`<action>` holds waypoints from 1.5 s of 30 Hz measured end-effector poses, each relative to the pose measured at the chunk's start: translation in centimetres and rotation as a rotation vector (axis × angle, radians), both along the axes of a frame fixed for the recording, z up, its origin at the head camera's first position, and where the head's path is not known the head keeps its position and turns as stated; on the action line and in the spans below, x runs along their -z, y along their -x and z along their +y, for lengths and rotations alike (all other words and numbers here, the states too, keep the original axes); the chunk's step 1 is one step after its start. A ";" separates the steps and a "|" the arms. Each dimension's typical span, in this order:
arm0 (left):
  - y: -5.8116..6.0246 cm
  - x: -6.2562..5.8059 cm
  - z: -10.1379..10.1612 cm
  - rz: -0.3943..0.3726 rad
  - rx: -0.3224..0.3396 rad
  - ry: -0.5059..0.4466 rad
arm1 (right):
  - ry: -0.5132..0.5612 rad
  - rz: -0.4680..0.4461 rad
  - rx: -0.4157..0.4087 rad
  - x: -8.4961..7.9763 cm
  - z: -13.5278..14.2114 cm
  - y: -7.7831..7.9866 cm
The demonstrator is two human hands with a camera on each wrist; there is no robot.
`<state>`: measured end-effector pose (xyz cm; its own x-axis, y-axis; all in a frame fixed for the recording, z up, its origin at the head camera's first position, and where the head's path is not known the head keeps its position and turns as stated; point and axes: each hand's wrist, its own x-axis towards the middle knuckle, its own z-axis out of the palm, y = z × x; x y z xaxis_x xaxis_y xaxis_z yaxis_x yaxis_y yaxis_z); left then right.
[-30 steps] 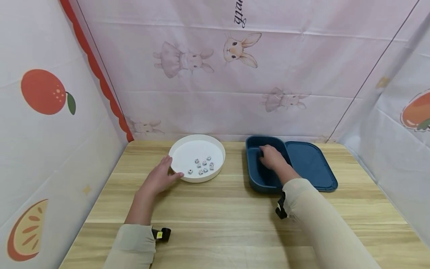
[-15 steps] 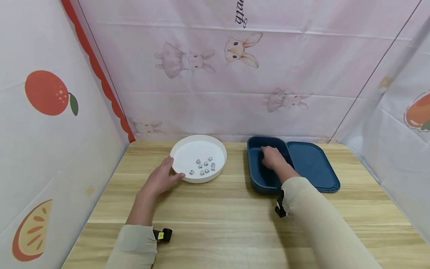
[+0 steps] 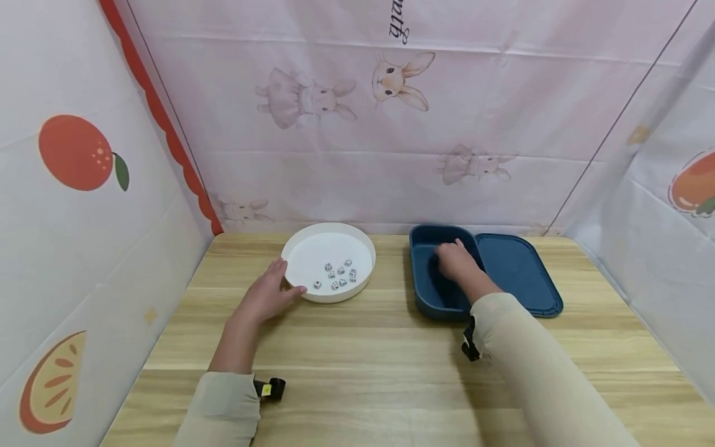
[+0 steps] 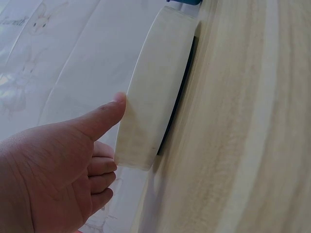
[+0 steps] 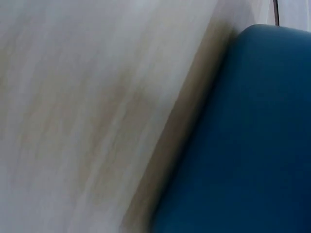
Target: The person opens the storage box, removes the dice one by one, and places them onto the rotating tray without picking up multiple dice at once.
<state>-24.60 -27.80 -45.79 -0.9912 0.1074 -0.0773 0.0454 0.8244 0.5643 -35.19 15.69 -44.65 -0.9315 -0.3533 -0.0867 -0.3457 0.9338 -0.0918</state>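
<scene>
A shallow white round tray (image 3: 304, 248) with a raised rim holds several white dice (image 3: 341, 270) with dark pips, gathered toward its front right. My left hand (image 3: 269, 293) touches the tray's left front edge, its thumb (image 4: 104, 116) extended to the rim and the other fingers loosely bent beside the wall. My right hand (image 3: 459, 264) reaches down into a deep dark blue rectangular box (image 3: 427, 301). Its fingertips are hidden below the knuckles, so I cannot tell what it holds. In the right wrist view only the box's outer wall (image 5: 252, 136) and the tabletop appear.
A flat dark blue lid (image 3: 516, 273) lies on the wooden table (image 3: 363, 366), against the box's right side. Fabric walls (image 3: 346, 180) printed with rabbits and fruit enclose the table at the back and both sides. A strip of tabletop separates tray and box.
My right hand has shifted slightly rightward within the box, and a finger now lifts above its knuckles. The left hand, tray and dice look the same.
</scene>
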 end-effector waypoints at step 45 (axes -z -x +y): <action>0.1 -0.1 0.0 -0.002 0.005 -0.001 | 0.477 0.056 0.109 -3.0 -3.4 -2.2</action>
